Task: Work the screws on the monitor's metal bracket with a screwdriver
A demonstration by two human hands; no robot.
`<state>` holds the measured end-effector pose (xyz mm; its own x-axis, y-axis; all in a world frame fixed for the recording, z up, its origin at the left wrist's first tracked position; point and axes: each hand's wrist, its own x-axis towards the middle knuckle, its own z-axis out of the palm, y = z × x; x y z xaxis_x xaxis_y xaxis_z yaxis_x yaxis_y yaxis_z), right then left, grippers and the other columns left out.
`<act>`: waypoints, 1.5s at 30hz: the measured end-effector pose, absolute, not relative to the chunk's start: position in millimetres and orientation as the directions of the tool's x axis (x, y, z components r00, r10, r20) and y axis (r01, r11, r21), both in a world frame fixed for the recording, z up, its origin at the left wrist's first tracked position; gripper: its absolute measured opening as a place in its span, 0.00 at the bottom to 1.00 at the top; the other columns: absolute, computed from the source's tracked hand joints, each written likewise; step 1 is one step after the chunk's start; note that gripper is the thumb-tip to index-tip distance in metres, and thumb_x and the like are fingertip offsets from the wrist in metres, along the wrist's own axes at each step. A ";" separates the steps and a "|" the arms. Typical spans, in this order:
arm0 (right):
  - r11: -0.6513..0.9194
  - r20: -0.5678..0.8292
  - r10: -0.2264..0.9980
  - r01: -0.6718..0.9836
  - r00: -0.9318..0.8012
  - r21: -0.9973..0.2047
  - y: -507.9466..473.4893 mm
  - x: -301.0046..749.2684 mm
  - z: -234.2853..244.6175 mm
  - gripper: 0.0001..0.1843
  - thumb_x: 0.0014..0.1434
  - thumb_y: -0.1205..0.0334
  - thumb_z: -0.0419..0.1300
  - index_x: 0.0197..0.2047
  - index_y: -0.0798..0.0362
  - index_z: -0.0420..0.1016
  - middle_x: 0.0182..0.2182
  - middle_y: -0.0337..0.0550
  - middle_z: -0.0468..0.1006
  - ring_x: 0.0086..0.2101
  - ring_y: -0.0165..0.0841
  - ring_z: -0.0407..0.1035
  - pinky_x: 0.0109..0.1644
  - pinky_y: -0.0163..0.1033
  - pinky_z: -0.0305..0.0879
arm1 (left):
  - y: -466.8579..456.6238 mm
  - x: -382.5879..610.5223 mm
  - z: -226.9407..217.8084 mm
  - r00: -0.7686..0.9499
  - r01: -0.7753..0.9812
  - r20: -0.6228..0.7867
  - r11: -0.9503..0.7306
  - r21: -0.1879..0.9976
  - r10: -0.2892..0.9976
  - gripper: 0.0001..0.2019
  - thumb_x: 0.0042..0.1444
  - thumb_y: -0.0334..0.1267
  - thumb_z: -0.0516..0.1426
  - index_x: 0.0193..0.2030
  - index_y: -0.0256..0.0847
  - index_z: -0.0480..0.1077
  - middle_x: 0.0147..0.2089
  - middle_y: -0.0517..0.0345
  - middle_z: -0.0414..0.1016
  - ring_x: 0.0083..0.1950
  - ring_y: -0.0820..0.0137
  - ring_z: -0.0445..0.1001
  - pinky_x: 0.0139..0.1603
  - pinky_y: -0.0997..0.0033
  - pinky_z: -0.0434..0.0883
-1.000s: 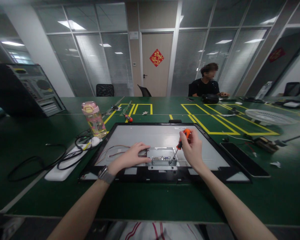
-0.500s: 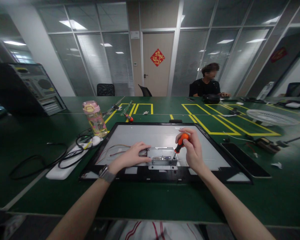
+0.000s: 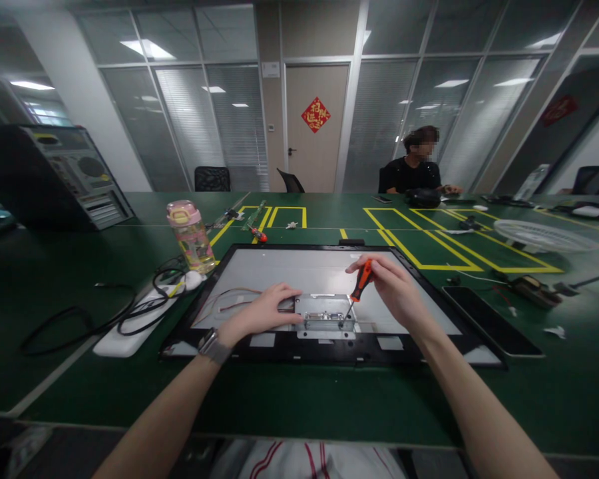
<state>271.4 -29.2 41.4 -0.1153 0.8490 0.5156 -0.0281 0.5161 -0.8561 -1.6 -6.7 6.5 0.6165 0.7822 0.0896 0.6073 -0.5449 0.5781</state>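
Note:
A monitor panel (image 3: 259, 266) lies face down on the green table, black frame around a silver back. Near its front edge sits a small metal bracket (image 3: 326, 314). My left hand (image 3: 262, 311) rests flat on the panel with fingertips against the bracket's left side. My right hand (image 3: 392, 287) pinches an orange-and-black screwdriver (image 3: 361, 283); its tip touches the bracket's right end. Thin coloured wires (image 3: 229, 297) run across the panel left of my left hand.
A pink water bottle (image 3: 192, 237) stands left of the panel, next to black cables (image 3: 90, 322) and a white board (image 3: 124, 334). A computer case (image 3: 64, 174) lies far left. A black strip (image 3: 494, 319) lies right. A fan grille (image 3: 534, 234) and a seated person (image 3: 413, 167) are beyond.
My right hand has turned around the screwdriver handle, its fingers now stretched along it. The tip stays at the bracket. My left hand has not moved.

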 end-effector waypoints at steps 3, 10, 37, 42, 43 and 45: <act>0.552 0.551 0.833 0.007 -0.048 -0.834 -26.8 273.3 40.7 0.12 0.60 0.58 0.51 0.31 0.51 0.74 0.31 0.42 0.73 0.33 0.34 0.67 0.37 0.39 0.63 | -6.1 -1.5 5.1 0.618 0.601 0.104 -0.554 0.575 0.779 0.28 0.54 0.53 0.58 0.59 0.43 0.64 0.52 0.53 0.65 0.55 0.61 0.65 0.58 0.67 0.61; 0.570 0.574 0.819 0.125 -0.007 -0.812 -32.3 267.8 40.2 0.07 0.55 0.59 0.61 0.38 0.48 0.75 0.31 0.39 0.75 0.33 0.32 0.69 0.38 0.38 0.66 | -6.9 -1.5 5.9 0.620 0.600 0.099 -0.552 0.579 0.778 0.28 0.54 0.53 0.58 0.59 0.43 0.64 0.52 0.52 0.64 0.55 0.61 0.65 0.58 0.66 0.61; 0.575 0.575 0.818 0.024 -0.002 -0.818 -27.2 264.3 32.4 0.11 0.59 0.58 0.51 0.36 0.51 0.73 0.33 0.43 0.72 0.35 0.36 0.67 0.40 0.42 0.65 | -6.1 -1.3 5.7 0.622 0.592 0.111 -0.559 0.581 0.775 0.28 0.54 0.53 0.58 0.59 0.44 0.64 0.51 0.53 0.65 0.54 0.60 0.66 0.57 0.65 0.61; 0.572 0.577 0.816 0.100 0.031 -0.814 -31.4 264.1 34.0 0.06 0.56 0.56 0.59 0.35 0.49 0.75 0.30 0.40 0.72 0.30 0.32 0.67 0.36 0.38 0.66 | -6.0 -1.3 5.5 0.622 0.591 0.106 -0.555 0.586 0.775 0.28 0.53 0.53 0.58 0.59 0.45 0.64 0.52 0.53 0.65 0.55 0.60 0.65 0.58 0.65 0.61; 0.565 0.568 0.823 0.085 0.019 -0.821 -32.0 263.9 34.4 0.07 0.56 0.57 0.60 0.38 0.48 0.75 0.31 0.40 0.73 0.30 0.32 0.68 0.36 0.39 0.67 | -6.2 -1.2 5.7 0.622 0.593 0.103 -0.553 0.586 0.776 0.28 0.54 0.52 0.58 0.59 0.45 0.64 0.52 0.53 0.65 0.55 0.60 0.65 0.58 0.65 0.61; 0.552 0.552 0.834 0.028 -0.020 -0.833 -32.4 263.7 34.9 0.11 0.58 0.57 0.58 0.45 0.47 0.73 0.32 0.40 0.75 0.32 0.33 0.70 0.38 0.40 0.68 | -6.8 -0.8 6.4 0.619 0.598 0.099 -0.549 0.583 0.779 0.27 0.54 0.52 0.58 0.59 0.44 0.64 0.52 0.53 0.65 0.55 0.61 0.65 0.58 0.66 0.61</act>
